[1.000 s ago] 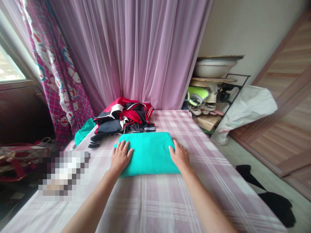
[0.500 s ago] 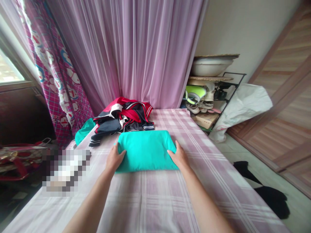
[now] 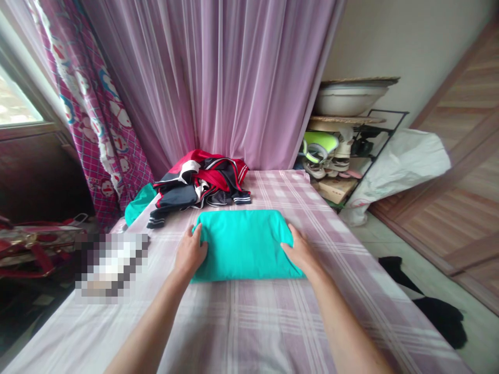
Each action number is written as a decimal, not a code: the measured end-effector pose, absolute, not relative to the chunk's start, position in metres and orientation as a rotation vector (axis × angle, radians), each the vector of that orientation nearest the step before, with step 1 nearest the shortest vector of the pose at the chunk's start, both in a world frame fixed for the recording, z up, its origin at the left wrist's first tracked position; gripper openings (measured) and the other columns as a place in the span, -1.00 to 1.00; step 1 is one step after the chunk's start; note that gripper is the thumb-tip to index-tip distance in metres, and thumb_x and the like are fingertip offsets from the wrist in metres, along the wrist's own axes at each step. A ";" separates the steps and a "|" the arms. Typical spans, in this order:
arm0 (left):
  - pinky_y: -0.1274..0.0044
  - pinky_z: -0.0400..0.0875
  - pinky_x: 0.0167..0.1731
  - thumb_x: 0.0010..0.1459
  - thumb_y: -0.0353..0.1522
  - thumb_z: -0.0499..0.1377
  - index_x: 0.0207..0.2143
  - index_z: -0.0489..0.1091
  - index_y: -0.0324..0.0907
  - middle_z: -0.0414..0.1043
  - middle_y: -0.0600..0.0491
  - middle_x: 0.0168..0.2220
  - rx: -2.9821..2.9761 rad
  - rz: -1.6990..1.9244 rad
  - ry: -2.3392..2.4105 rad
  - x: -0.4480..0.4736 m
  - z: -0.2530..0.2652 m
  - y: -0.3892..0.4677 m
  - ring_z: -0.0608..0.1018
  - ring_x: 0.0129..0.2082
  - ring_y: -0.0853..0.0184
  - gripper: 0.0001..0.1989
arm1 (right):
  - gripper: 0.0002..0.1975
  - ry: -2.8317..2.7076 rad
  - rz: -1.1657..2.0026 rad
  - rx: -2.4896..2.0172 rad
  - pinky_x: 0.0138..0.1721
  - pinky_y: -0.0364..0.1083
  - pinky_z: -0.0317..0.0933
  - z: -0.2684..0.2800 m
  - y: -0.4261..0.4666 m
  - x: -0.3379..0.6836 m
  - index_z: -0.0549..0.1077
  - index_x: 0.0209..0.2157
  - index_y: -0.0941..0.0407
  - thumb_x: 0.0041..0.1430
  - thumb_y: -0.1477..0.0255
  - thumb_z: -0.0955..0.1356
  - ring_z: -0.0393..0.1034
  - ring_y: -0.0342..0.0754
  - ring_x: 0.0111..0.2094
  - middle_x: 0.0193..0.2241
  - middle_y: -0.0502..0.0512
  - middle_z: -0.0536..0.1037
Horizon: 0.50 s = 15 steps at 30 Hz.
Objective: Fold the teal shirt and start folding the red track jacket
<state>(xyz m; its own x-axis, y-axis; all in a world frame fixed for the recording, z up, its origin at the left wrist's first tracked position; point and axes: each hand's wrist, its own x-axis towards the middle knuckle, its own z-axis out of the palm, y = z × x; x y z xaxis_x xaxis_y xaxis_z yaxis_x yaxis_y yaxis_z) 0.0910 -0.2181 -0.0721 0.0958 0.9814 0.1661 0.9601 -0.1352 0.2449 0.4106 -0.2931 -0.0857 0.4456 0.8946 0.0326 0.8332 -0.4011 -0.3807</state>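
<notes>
A folded bundle of teal cloth [image 3: 245,246] lies flat on the plaid sheet in front of me, roughly rectangular with a smooth top. My left hand [image 3: 191,252] grips its left edge, with the thumb by the cloth and some fingers hidden. On the opposite edge my right hand [image 3: 302,252] has hold of it, the thumb on top and the other fingers along the outer side. Just beyond the bundle is a crumpled heap of red, navy and white clothes [image 3: 206,179]. More teal fabric [image 3: 140,205] shows at the heap's left.
The plaid sheet [image 3: 249,332] covers a bed-like surface that drops off on both sides. Purple curtains [image 3: 234,78] hang behind. To the right stand a shoe rack [image 3: 374,156] with shoes and a basin, and a white bag [image 3: 413,156]. A blurred-out item [image 3: 113,265] lies left.
Both hands keep hold of the teal cloth, which sits slightly further right and nearer in view. The whole scene has also shifted a little to the right. The clothes heap looks unchanged.
</notes>
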 end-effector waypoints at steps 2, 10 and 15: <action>0.15 0.23 0.24 0.27 -0.30 0.11 0.32 0.22 -0.23 0.08 -0.29 0.40 2.357 0.484 2.059 0.099 -0.067 -0.217 0.22 0.37 -0.05 -0.42 | -0.34 -1.486 0.119 -2.368 0.14 0.13 0.19 -0.076 -0.291 0.399 0.18 0.36 0.09 0.26 0.31 0.32 0.19 0.23 0.28 0.33 0.38 0.19; -0.07 -0.05 0.32 0.37 -0.09 -0.07 0.37 0.15 -0.09 0.00 -0.10 0.44 2.520 0.266 1.850 0.157 -0.058 -0.181 0.05 0.44 -0.02 -0.41 | -0.42 -1.891 0.160 -2.175 0.29 0.43 -0.21 -0.055 -0.242 0.338 0.22 0.35 -0.10 0.37 0.07 0.18 -0.19 0.25 0.43 0.44 0.15 0.01; -0.13 -0.09 0.30 0.37 -0.02 -0.11 0.40 0.09 -0.03 -0.04 -0.08 0.46 2.470 0.213 1.847 0.162 -0.080 -0.176 -0.01 0.45 -0.01 -0.37 | -0.34 -1.927 0.204 -2.237 0.30 0.45 -0.35 -0.077 -0.230 0.336 0.10 0.40 -0.07 0.38 -0.01 0.11 -0.19 0.24 0.43 0.44 0.16 0.01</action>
